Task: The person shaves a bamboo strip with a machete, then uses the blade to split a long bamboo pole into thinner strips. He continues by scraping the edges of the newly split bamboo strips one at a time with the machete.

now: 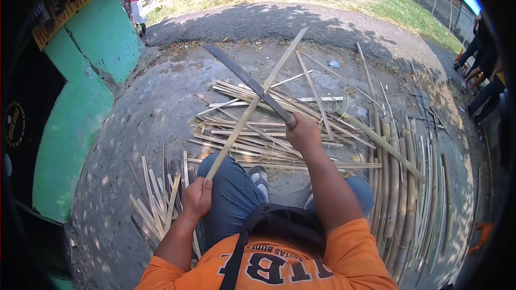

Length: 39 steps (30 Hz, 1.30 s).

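My left hand (pixel 198 197) is closed around the lower end of a long bamboo strip (pixel 235 132), which slants up and away to the right. In my right hand (pixel 303 135) is the handle of a machete (pixel 235 68), its long dark blade pointing up and to the left. Blade and strip cross in front of me, the blade lying over the strip in this view. Beneath them, a pile of split bamboo strips (pixel 258 149) lies on the ground in front of my knees.
Bamboo poles (pixel 395 193) lie at the right, with thin strips (pixel 430 188) beside them. More strips (pixel 156 196) lie at the left. A green wall (pixel 80 123) stands on the left, an asphalt road (pixel 258 21) runs ahead. People (pixel 484 64) are at the far right.
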Each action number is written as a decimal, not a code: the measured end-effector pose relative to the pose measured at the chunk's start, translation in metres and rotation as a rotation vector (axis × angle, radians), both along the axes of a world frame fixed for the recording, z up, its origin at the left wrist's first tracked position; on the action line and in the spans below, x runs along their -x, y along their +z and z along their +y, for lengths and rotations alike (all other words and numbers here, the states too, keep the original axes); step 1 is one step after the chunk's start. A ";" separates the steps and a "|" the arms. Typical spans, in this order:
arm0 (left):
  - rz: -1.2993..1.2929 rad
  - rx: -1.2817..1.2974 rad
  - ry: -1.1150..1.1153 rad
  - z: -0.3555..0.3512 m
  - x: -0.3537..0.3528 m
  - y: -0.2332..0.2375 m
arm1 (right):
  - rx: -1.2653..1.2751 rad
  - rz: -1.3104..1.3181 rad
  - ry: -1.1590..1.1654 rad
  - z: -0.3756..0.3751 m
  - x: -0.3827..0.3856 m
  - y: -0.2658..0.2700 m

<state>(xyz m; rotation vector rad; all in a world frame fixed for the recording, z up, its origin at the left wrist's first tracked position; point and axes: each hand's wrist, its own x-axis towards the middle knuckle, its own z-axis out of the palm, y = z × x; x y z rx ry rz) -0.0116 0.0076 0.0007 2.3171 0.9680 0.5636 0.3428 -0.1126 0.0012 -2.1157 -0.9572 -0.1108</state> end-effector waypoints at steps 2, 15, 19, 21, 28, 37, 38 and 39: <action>0.039 -0.009 0.020 -0.003 -0.004 0.005 | 0.045 -0.011 -0.036 -0.005 -0.003 0.003; -0.018 -0.006 -0.011 -0.001 0.000 -0.002 | 0.082 -0.472 0.508 0.013 0.045 -0.004; -0.055 0.057 -0.040 0.002 0.011 -0.006 | -0.084 -0.337 0.114 0.003 -0.013 -0.002; -0.077 0.056 -0.038 0.005 0.007 -0.006 | -0.070 -0.098 -0.053 -0.012 -0.035 0.008; -0.046 0.051 -0.020 -0.001 0.000 -0.001 | -0.127 -0.182 0.028 -0.010 -0.004 0.011; -0.067 -0.005 -0.054 0.002 0.005 -0.005 | -0.081 -0.538 0.422 0.008 0.031 -0.002; -0.078 0.000 -0.062 0.002 0.008 -0.006 | -0.119 -0.547 0.393 0.008 0.023 -0.001; -0.084 0.003 -0.051 0.001 0.011 -0.008 | -0.156 -0.524 0.302 0.008 0.009 -0.006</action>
